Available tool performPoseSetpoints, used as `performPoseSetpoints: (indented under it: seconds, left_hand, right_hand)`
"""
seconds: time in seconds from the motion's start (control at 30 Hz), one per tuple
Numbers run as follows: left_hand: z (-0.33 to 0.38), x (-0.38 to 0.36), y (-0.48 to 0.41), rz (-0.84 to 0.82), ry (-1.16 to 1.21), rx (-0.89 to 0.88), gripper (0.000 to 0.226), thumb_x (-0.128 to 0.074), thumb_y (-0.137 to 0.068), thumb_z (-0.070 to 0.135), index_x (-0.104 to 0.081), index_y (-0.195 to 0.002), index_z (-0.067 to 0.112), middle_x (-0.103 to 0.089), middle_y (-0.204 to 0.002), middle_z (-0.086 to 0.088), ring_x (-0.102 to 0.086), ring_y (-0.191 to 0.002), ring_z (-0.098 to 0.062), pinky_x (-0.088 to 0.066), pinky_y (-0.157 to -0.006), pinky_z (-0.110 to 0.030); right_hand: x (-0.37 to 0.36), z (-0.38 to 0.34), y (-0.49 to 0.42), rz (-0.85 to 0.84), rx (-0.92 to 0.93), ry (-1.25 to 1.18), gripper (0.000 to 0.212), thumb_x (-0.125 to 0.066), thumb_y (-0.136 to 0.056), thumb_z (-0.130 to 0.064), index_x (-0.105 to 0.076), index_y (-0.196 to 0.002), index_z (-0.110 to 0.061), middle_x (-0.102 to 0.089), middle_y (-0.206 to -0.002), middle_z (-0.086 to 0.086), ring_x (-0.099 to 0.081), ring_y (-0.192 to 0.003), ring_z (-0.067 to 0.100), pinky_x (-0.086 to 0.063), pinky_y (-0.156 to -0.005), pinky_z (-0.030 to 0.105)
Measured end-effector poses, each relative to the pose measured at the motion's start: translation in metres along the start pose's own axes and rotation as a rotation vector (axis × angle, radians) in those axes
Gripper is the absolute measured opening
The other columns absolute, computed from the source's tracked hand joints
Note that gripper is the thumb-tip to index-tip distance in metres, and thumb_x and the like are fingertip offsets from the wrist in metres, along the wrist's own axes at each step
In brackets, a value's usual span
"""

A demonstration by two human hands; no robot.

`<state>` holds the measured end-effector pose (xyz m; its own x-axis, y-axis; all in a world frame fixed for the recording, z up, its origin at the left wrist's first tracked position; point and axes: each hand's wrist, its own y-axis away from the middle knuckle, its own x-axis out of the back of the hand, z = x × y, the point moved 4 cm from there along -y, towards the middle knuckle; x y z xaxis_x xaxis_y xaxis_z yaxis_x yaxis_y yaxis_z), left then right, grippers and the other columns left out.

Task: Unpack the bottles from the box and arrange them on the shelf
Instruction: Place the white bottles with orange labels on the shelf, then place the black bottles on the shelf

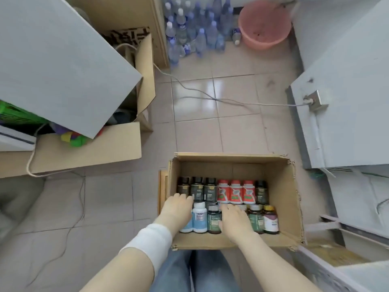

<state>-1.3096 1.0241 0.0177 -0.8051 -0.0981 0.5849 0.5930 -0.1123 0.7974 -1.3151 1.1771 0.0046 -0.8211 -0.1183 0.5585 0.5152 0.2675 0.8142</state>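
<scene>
down, left hand [177, 207], right hand [234, 218], palms-down

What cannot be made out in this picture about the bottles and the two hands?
1. Head view: the left hand covers most of a pale blue bottle; whether it has a grip on it is unclear.
2. Head view: the right hand hides the bottles beneath it; its grip is unclear too.
3. Head view: bottle labels are too small and blurred to read.
4. Head view: the grey unit at right is cut off by the edge.
</scene>
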Motion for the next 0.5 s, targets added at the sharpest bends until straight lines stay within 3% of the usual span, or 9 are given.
performPoseSetpoints:
  seconds: [0.3, 0.43, 0.5]
  left_hand:
    - [-0.005, -0.006, -0.111, 0.163, 0.164, 0.082, 0.049, -0.049, -0.094, 0.031, -0.037, -0.136, 0.01, -0.043, -0.133, -0.011, -0.039, -0.125, -0.027, -0.034, -0.103, -0.033]
    - [-0.009, -0.015, -0.139, 0.08, 0.143, 0.121, 0.049, -0.045, -0.095, 0.038, -0.038, -0.135, 0.011, -0.044, -0.134, -0.012, -0.036, -0.128, -0.029, -0.033, -0.104, -0.036]
    - [-0.011, -0.02, -0.146, 0.032, 0.165, 0.13, 0.048, -0.043, -0.095, 0.041, -0.04, -0.133, 0.011, -0.046, -0.134, -0.012, -0.034, -0.129, -0.029, -0.03, -0.105, -0.036]
  right_hand:
    - [-0.013, 0.028, -0.097, 0.028, -0.175, -0.387, 0.054, -0.051, -0.091, -0.044, -0.043, -0.131, -0.01, -0.052, -0.131, 0.01, -0.048, -0.122, 0.028, -0.041, -0.095, 0.034]
    - [-0.032, 0.025, -0.121, 0.004, -0.18, -0.606, 0.049, -0.064, -0.078, -0.049, -0.059, -0.11, -0.013, -0.063, -0.109, 0.009, -0.06, -0.104, 0.028, -0.05, -0.082, 0.036]
    - [-0.039, 0.023, -0.127, 0.014, -0.199, -0.687, 0.049, -0.068, -0.075, -0.045, -0.06, -0.11, -0.012, -0.063, -0.109, 0.009, -0.06, -0.103, 0.028, -0.05, -0.082, 0.037]
